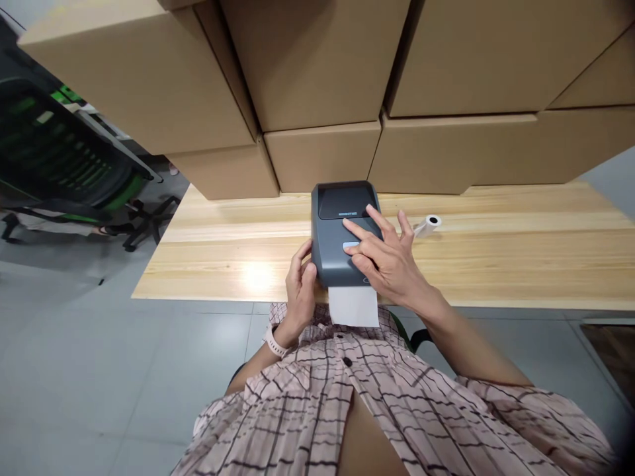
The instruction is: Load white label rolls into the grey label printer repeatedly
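A dark grey label printer (330, 244) with a glossy black top window stands on the wooden table near its front edge. A blank white strip of paper (353, 307) sticks out of its front and hangs past the edge. My left hand (301, 284) rests against the printer's left side, fingers bent and apart. Over the top lies my right hand (389, 261), fingers spread, one fingertip at the pale button (350, 245) and others near the window. Just right of that hand is a small white paper roll (432, 222), partly hidden behind the fingers.
Large cardboard boxes (327, 155) are stacked along the back of the wooden table (520, 251), right behind the printer. A black and green office chair (64, 152) stands at the left on the grey tiled floor (124, 370).
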A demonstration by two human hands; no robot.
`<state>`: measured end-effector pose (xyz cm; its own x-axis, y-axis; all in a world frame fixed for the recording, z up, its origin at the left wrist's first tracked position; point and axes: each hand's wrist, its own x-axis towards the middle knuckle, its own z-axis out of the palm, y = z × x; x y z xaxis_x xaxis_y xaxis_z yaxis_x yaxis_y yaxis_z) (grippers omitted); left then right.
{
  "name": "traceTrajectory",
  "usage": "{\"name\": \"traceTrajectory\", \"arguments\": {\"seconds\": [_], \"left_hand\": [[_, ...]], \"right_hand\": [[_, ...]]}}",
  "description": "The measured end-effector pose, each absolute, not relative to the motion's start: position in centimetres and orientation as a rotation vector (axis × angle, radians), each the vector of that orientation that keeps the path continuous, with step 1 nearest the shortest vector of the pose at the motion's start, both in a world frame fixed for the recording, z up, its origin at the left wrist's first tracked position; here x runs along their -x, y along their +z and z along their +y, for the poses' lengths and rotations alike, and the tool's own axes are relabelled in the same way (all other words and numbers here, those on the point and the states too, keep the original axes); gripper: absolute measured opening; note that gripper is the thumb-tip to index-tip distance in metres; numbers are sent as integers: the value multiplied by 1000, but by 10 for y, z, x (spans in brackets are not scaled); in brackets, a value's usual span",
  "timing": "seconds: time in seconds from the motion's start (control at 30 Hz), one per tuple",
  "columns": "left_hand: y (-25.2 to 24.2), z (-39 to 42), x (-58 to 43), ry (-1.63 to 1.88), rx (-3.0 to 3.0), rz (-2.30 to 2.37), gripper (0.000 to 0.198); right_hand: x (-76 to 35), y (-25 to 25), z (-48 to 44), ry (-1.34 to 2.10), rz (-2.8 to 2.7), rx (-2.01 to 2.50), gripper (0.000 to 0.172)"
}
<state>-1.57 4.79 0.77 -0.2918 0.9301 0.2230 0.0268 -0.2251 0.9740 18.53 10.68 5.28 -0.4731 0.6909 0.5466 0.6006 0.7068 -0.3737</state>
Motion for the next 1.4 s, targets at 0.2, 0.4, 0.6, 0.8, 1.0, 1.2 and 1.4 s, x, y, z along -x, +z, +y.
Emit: {"name": "traceTrajectory", "arguments": {"seconds": [0.2, 0.4, 0.6, 0.8, 1.0, 1.2, 1.4], "left_hand": [[8, 42, 13, 1606, -1263, 1298, 63], [6, 43, 17, 1598, -1287, 1327, 61], [3, 47, 17, 1591, -1316, 1343, 61], [0, 38, 18, 1570, -1296, 1293, 64], [-5, 36, 19, 1525, -1376, 1303, 64], [-13, 36, 8, 1554, -1338, 1317, 66], [-19, 34, 7, 1537, -1386, 1383, 67]], "right_hand": [[-194, 39, 105, 266, -2125, 940, 35], [-197, 51, 107, 150, -2205, 968, 33], [-191, 66, 121, 121, -2328, 893, 39], [-197, 22, 99, 110, -2040, 923, 36], [-215, -18, 83, 527, -1722, 976, 59], [-203, -32, 79, 737, -1571, 943, 62], [-198, -45, 70, 783, -1470, 968, 64]]}}
